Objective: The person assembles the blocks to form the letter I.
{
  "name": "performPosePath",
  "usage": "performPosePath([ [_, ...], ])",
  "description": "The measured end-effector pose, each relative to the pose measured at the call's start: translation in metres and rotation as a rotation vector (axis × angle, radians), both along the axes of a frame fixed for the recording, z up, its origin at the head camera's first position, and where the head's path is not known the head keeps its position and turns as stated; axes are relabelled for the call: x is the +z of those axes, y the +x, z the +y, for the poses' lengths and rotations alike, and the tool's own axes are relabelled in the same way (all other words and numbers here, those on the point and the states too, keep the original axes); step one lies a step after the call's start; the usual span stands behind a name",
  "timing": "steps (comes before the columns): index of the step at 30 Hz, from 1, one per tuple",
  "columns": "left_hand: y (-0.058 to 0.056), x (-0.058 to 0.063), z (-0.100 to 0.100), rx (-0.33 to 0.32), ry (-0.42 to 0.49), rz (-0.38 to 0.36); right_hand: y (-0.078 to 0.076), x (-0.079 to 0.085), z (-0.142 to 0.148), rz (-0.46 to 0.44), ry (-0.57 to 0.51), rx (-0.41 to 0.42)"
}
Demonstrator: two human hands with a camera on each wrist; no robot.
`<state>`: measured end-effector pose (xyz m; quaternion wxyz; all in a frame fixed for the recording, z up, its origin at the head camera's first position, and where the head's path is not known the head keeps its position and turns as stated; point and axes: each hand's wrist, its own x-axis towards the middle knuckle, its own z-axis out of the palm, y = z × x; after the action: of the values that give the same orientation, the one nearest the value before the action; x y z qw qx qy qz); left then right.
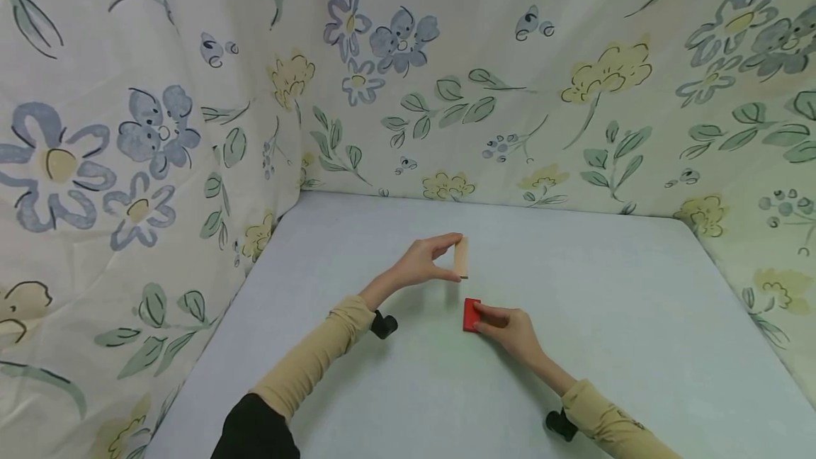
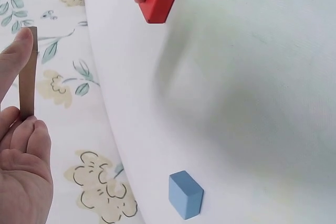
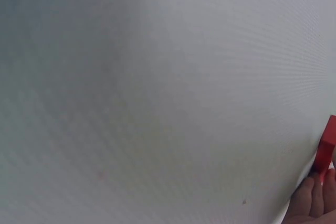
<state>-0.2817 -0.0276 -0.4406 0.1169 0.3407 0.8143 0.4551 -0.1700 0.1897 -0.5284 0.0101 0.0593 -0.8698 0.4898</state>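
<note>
In the head view my left hand [image 1: 417,263] pinches a pale wooden block [image 1: 462,255] upright between thumb and fingertips, above the white table. The left wrist view shows the same block [image 2: 28,74] edge-on, thumb at one end and fingers at the other. Nearer to me, my right hand [image 1: 515,333] holds a red rectangular block [image 1: 470,315] by its right side. Part of this red block [image 3: 326,148] shows at the right edge of the right wrist view. A small blue block [image 2: 185,195] lies on the table in the left wrist view; it is out of sight in the head view.
The white tabletop [image 1: 637,317] spreads around both hands. A flower-patterned curtain [image 1: 446,41] hangs along the far and side edges. Each wrist wears a small black camera, the left one [image 1: 384,325] close over the table.
</note>
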Motion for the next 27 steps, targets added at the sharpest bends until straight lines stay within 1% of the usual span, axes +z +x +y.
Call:
performPosePath([
  [5,0.002,0.002,0.004,-0.003,-0.003,0.002,-0.001,-0.001,0.0,-0.004,-0.001,-0.001],
  [12,0.007,0.003,0.009,-0.01,0.006,-0.027,0.0,-0.001,0.0,0.006,-0.006,-0.007],
  [22,0.005,-0.007,0.017,-0.026,-0.013,0.011,0.0,-0.002,0.0,0.03,0.017,-0.002],
  [27,0.007,-0.009,0.02,-0.022,-0.019,-0.001,-0.001,-0.003,0.001,0.049,0.011,0.009],
])
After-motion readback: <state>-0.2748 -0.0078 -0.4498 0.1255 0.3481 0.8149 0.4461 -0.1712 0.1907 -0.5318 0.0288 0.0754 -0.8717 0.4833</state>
